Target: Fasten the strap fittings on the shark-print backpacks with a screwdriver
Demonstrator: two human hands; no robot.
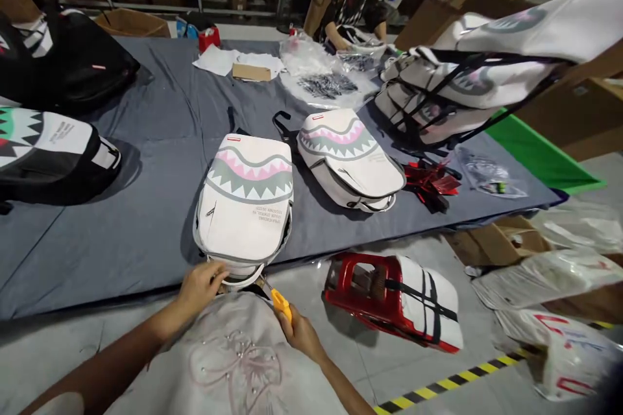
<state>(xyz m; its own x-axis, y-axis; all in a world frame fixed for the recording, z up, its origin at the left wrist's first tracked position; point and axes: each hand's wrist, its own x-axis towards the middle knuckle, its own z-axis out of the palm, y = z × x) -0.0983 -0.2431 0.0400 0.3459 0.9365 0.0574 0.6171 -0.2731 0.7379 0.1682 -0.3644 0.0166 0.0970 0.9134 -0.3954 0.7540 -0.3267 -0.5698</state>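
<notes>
A white backpack [246,201] with a pink and grey shark-mouth print lies at the near edge of the grey cloth-covered table [146,220], its top handle toward me. My left hand [202,285] is closed at the near end of this backpack, fingers pinching its edge beside the handle. In my right hand [299,331] is a tool with a yellow handle [281,305], its metal end reaching to the right side of the backpack's handle. A second white backpack [348,159] of the same print lies just to the right, touched by neither hand.
Black bags [82,65] lie at the left. White backpacks [487,71] are piled at the right, near red and black straps [431,185]. Across the table a person [355,13] handles a bag. A red stool [365,292] stands on the floor at the right.
</notes>
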